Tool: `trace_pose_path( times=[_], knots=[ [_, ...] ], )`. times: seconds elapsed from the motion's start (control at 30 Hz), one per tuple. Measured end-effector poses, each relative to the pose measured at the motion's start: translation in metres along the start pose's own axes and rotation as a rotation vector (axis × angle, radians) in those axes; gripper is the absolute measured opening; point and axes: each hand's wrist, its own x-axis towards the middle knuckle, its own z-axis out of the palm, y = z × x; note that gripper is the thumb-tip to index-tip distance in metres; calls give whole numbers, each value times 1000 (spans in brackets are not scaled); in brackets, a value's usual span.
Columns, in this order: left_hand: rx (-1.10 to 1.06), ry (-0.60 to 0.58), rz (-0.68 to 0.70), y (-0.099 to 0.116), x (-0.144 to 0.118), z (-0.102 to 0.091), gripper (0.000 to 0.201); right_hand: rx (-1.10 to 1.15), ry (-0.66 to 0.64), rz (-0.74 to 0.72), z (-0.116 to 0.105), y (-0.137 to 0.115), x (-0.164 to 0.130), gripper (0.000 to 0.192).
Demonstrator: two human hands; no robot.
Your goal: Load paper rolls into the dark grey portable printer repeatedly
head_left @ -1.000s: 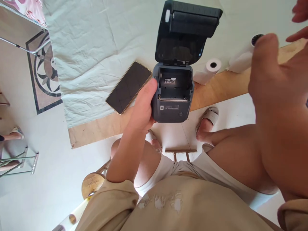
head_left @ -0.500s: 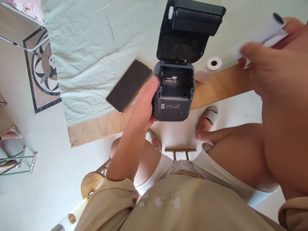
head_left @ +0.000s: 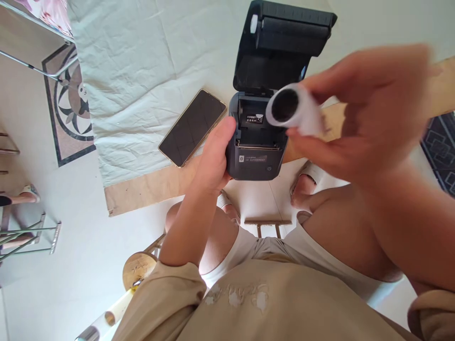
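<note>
My left hand [head_left: 215, 158] grips the left side of a small dark grey printer [head_left: 254, 156] at the table's near edge. Its lid [head_left: 284, 47] stands open and the paper bay is empty. My right hand [head_left: 359, 113] holds a white paper roll [head_left: 293, 110] with a dark core, just above and to the right of the open bay. The roll's hollow end faces me. The hand and roll are blurred by motion.
A black phone [head_left: 192, 127] lies face up on the pale cloth [head_left: 142, 71] left of the printer. The wooden table edge [head_left: 149, 187] runs below it. My knees, sandalled feet and a stool [head_left: 137, 270] are beneath. Another person's foot [head_left: 21, 196] shows far left.
My right hand picked up a paper roll at the far right and carried it left, down over the printer's open bay. The left hand and printer stayed put.
</note>
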Motion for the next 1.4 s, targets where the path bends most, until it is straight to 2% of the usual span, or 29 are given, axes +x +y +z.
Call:
trace_pose_path(
  times=[0.07,0.17,0.27,0.37,0.5,0.6,0.67,0.73,0.8,0.87,0.9,1.03,1.13,1.27,1.4],
  knots=[
    [11,-9,12,1,-1,0,31,-118,-24,-97,9,-9,1,26],
    [27,-76,0,4,-3,-2,27,-277,-19,-238,18,-6,4,19],
    [28,-105,-4,5,-4,-2,24,-295,71,-334,23,0,4,12],
    [-4,-52,12,5,-5,0,26,-294,148,-484,25,0,0,14],
    [20,-17,33,6,-7,3,33,-272,53,-580,24,-3,-7,15],
    [80,-16,58,4,-5,0,34,-145,-21,-575,19,-3,-8,14],
    [116,-29,89,0,0,-7,41,-71,70,-537,12,-1,-6,14],
    [154,-93,132,-7,8,-17,57,-45,152,-391,5,0,-3,16],
    [184,-182,177,-14,15,-26,70,1,135,-218,0,1,-2,39],
    [204,-241,204,-18,19,-32,70,106,58,-115,-4,1,-2,58],
    [208,-255,215,-19,20,-33,67,153,46,-89,-4,1,-2,60],
    [203,-262,261,-18,16,-32,56,177,69,-65,0,5,-8,38],
    [199,-268,256,-15,12,-32,59,80,-14,-151,8,9,-14,26],
    [194,-254,184,-12,9,-29,64,84,-93,-132,18,7,-22,28],
    [160,-180,164,-7,3,-19,54,210,-136,-30,21,2,-24,41]
  ],
)
